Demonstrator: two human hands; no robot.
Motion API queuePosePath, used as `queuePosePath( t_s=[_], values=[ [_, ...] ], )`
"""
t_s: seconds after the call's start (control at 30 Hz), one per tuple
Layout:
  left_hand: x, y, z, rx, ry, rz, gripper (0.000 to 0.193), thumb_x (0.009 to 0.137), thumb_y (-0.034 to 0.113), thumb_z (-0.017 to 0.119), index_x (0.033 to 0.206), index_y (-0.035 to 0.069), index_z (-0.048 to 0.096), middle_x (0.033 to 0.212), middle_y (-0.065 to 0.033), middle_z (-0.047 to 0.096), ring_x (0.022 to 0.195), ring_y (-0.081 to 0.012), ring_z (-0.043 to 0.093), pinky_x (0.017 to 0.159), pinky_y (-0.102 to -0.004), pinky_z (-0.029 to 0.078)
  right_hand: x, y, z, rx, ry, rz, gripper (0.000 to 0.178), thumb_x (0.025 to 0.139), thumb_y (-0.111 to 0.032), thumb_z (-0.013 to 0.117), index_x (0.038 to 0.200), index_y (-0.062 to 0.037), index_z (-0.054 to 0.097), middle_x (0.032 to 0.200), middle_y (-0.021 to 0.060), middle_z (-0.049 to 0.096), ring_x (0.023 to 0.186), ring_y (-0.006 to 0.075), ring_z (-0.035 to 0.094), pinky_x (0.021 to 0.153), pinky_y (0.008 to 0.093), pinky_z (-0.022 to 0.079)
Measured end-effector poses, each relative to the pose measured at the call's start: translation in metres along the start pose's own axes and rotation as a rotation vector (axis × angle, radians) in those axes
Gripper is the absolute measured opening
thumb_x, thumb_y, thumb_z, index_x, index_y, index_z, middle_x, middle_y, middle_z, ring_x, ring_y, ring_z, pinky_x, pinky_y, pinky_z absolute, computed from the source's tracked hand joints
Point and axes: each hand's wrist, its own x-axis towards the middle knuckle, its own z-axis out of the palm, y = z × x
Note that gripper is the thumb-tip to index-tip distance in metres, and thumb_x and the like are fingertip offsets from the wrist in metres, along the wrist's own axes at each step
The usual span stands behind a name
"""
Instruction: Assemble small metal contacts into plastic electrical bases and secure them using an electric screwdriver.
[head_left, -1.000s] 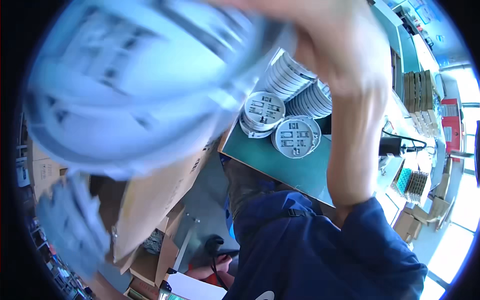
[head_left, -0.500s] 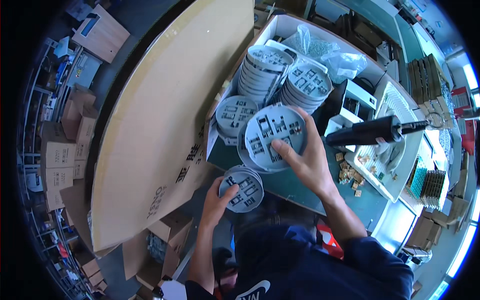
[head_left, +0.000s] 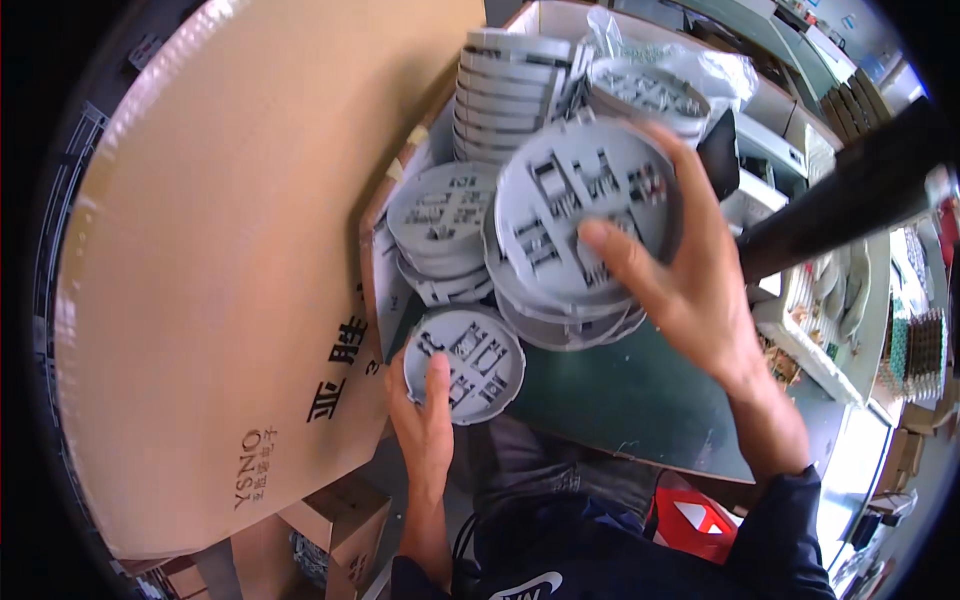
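A broad sheet of brown cardboard [head_left: 230, 250] fills the left of my view, its face marked with dark printing. To its right I look down on the green worktop [head_left: 640, 410], whose near edge runs above the wearer's lap. An open carton wall [head_left: 372, 275] stands at the worktop's left side, beside the sheet. A thick black cylinder [head_left: 840, 195] slants across the upper right, close to my lens. Below the sheet I make out an open cardboard box [head_left: 345, 530] with its flaps spread. A tall stack of pale round pieces [head_left: 505, 95] rises at the top centre, with a shorter stack [head_left: 445, 225] nearer me and a clear plastic bag [head_left: 725, 75] behind to the right. My right hand [head_left: 690, 270] grips a grey disc [head_left: 560, 195] above the worktop, thumb flat on its slotted face and fingers closed round its right edge; more discs show just under it, and I cannot tell whether it touches them. My left hand [head_left: 425, 430] holds a second disc [head_left: 490, 355], lower and near the worktop's front edge, thumb pressed over its face and the other fingers mostly hidden behind it. Both discs are tilted with their slotted faces toward me.
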Motion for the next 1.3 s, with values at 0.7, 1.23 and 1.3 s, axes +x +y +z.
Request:
queuePosePath(
  t_s=[0.7,1.23,1.3],
  values=[
    [0.002,0.007,0.04,-0.593,-0.215,0.107,0.053,0.102,0.01,0.054,0.151,-0.003,0.038,0.15,-0.0147,0.047,0.135,-0.0234,0.048,0.115,-0.035,0.034,0.019,0.023,0.036,-0.335,0.555,-0.043,0.057,0.097,-0.034,0.06,0.128,0.013,0.053,0.105,0.0329,0.068,0.102,0.0443,0.067,0.094,0.0455,0.05],
    [-0.052,0.001,0.019,-0.466,0.212,0.63,0.059,0.106,0.023,0.046,0.152,-0.008,0.028,0.156,-0.0244,0.034,0.146,-0.0328,0.034,0.122,-0.0463,0.022,-0.03,-0.045,0.032,0.165,0.583,-0.112,0.029,0.103,-0.023,0.06,0.116,0.0016,0.052,0.092,0.0036,0.061,0.082,0.0075,0.053,0.07,0.026,0.047],
    [-0.079,0.028,0.015,-0.601,0.013,0.679,0.062,0.104,0.022,0.05,0.154,-0.007,0.026,0.154,-0.0278,0.034,0.143,-0.0372,0.038,0.12,-0.0479,0.028,-0.065,-0.058,0.03,0.324,0.515,-0.051,0.022,0.102,-0.02,0.063,0.114,-0.005,0.054,0.092,-0.0023,0.059,0.084,0.005,0.051,0.073,0.0222,0.043]
  ],
)
